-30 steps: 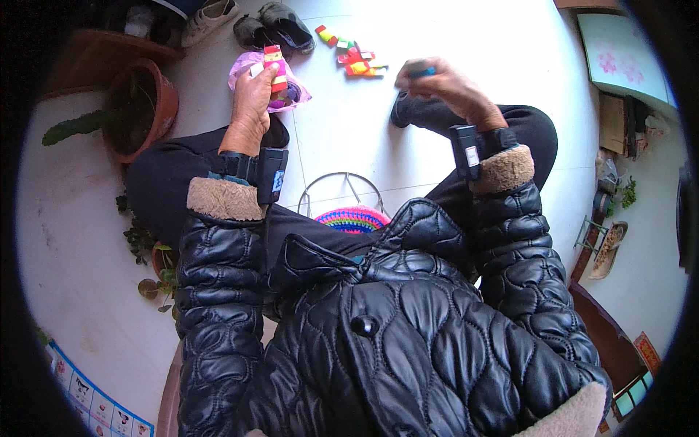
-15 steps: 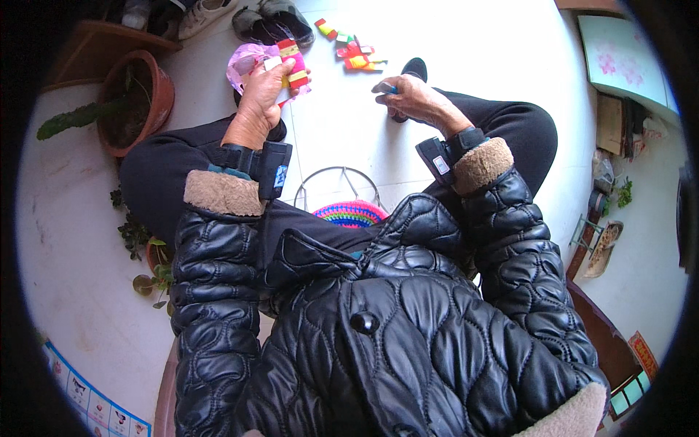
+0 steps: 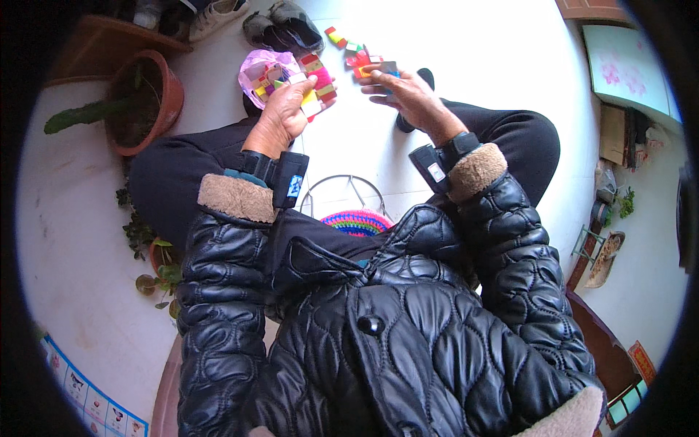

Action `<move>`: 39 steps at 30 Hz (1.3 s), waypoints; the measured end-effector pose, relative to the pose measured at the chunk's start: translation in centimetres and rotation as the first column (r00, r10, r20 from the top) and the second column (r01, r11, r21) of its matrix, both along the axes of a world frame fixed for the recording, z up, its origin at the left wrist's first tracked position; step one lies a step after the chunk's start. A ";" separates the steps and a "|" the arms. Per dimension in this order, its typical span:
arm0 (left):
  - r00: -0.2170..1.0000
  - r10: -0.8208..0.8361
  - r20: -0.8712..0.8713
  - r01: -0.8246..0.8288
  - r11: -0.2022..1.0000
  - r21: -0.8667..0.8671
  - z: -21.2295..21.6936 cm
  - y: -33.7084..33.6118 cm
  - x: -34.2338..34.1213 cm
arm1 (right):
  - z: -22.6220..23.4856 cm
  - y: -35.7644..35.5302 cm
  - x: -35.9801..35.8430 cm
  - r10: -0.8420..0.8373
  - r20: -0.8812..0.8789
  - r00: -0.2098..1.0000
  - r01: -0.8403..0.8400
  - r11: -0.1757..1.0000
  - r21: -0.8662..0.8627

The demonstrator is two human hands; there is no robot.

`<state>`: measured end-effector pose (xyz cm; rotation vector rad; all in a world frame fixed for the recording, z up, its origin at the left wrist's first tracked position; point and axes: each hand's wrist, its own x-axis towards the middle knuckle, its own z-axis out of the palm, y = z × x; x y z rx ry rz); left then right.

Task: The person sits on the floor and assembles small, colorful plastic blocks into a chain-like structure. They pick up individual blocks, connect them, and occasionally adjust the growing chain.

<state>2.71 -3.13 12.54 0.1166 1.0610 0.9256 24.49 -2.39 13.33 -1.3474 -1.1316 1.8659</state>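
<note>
My left hand [image 3: 282, 116] is closed around a strip of red, pink and yellow pieces [image 3: 319, 79] that look like folded paper or small blocks. Beside it, an open pink plastic bag [image 3: 251, 67] shows several small coloured pieces inside. Off to the right, my right hand [image 3: 413, 98] has its fingers bent, with a small grey and blue piece [image 3: 390, 69] at the thumb and fingertips. Just beyond that hand, several red, yellow and green pieces [image 3: 337, 38] lie on the white floor, partly covered by the fingers.
Dark shoes [image 3: 282, 29] stand at the far side. A potted cactus [image 3: 95, 114] and leafy plants [image 3: 166, 277] are on the left. Between my legs sits a round metal frame with a striped crocheted cover [image 3: 355, 223]. A pale cabinet [image 3: 630, 69] stands at right.
Both hands have shifted slightly. The pink bag's mouth now faces up, showing the pieces inside. My right hand has turned and reached nearer the loose pieces, its fingers more spread.
</note>
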 end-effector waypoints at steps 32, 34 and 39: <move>0.833 0.381 -0.401 -0.352 0.925 0.146 1.8 0.3 -1.7 | -4.4 4.1 -14.0 0.123 0.078 0.989 -0.110 0.981 -0.157; 0.788 0.365 -0.496 -0.356 0.927 0.118 1.6 0.4 -2.0 | -5.4 4.2 -14.9 0.136 0.215 0.967 -0.107 0.984 -0.141; 0.790 0.379 -0.482 -0.374 0.921 0.111 0.3 0.4 -2.4 | -5.5 3.7 -14.1 0.189 -0.049 0.981 -0.193 0.975 -0.107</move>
